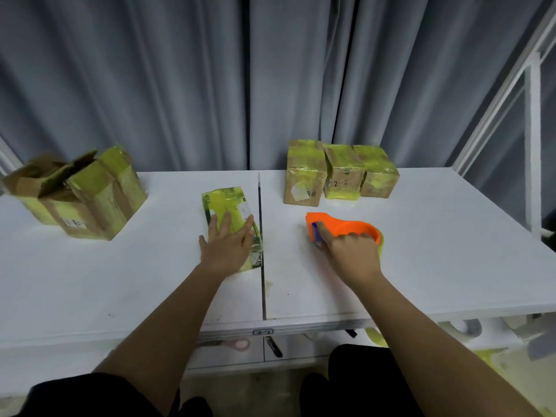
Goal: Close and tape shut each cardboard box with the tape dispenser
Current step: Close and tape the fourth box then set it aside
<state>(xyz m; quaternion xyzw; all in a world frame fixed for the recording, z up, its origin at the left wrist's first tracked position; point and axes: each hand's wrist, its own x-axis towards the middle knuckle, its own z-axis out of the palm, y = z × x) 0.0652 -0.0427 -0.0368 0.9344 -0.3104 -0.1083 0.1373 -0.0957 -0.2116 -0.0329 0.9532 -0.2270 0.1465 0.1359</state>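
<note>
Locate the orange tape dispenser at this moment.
In the head view, the orange tape dispenser sits on the white table, right of the centre seam, gripped by the right hand, just before the three taped boxes.

Your white bench (421,251) is two flat panels meeting at a dark seam down its middle. At the far left corner you have open brown cardboard boxes banded in yellow tape (81,194). A flat yellow-wrapped box (230,206) lies just left of the seam. Three taped boxes (340,171) line the far edge right of it, with the orange tape dispenser (346,227) nearer you.
</note>
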